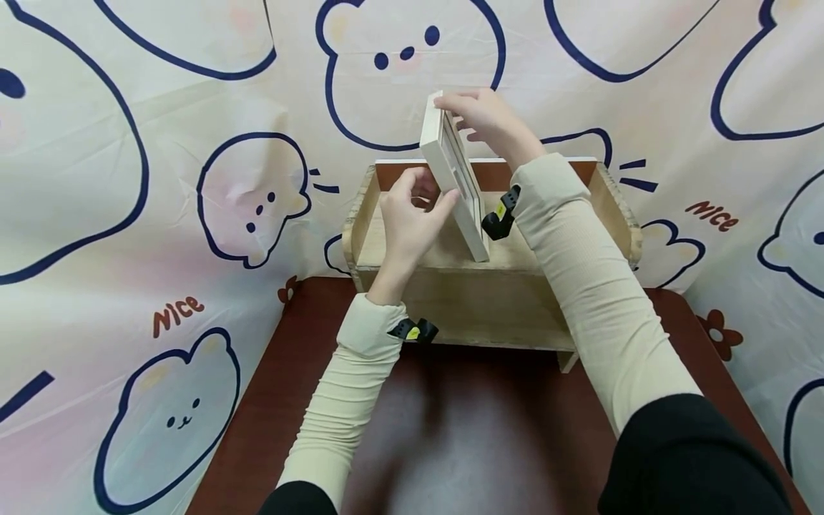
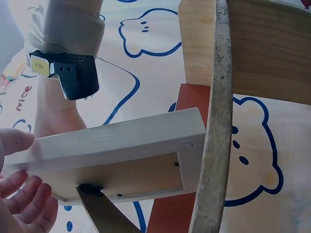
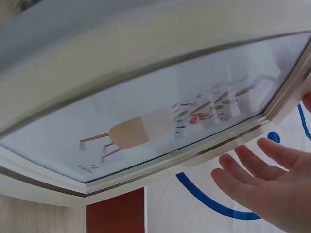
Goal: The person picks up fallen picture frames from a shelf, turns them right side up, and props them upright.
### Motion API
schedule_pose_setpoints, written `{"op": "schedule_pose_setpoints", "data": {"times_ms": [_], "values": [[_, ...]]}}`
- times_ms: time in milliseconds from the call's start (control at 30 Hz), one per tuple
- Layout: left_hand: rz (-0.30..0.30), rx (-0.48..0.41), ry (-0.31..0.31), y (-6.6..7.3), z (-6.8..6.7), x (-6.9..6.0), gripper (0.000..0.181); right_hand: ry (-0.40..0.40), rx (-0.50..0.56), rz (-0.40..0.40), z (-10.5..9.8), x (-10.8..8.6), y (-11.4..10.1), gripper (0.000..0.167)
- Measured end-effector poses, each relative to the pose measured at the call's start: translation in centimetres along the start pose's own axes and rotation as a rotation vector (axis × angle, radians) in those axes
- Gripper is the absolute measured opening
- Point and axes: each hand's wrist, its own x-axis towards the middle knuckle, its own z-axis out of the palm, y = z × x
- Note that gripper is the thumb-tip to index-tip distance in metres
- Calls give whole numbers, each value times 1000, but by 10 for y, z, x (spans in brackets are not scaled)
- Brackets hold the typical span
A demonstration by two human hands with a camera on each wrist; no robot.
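Note:
A white picture frame point(image 1: 453, 172) stands edge-on and tilted on a small wooden shelf point(image 1: 515, 250). Its glazed front shows a drawing of a vase with leaves point(image 3: 129, 132); on its back is a fold-out stand leg point(image 2: 104, 211). My left hand point(image 1: 412, 214) holds the frame low on its left side, thumb on the near edge and fingers curled toward the back. Up at the top corner, my right hand point(image 1: 492, 121) grips the frame by its edge. Several fingers of that hand point(image 3: 265, 182) stand off beside the glass.
The shelf's raised left side panel point(image 2: 218, 121) rises close to the frame, and a right side panel point(image 1: 614, 204) closes the far end. Beneath lies a reddish-brown table point(image 1: 476, 429). A cloth printed with cartoon bears point(image 1: 225, 279) hangs behind and at both sides.

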Motion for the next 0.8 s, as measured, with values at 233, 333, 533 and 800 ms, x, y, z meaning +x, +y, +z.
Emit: {"op": "schedule_pose_setpoints", "data": {"times_ms": [233, 333, 533, 800], "values": [[-17, 33, 31, 2, 4, 2, 26, -25, 44, -28, 0, 2, 8, 36], [-31, 39, 36, 3, 5, 3, 25, -17, 55, -46, 0, 1, 8, 35], [-49, 47, 42, 4, 6, 4, 24, -8, 66, -61, 2, 2, 8, 33], [-66, 64, 47, 4, 6, 4, 25, 23, 74, -73, 1, 2, 10, 27]]}}
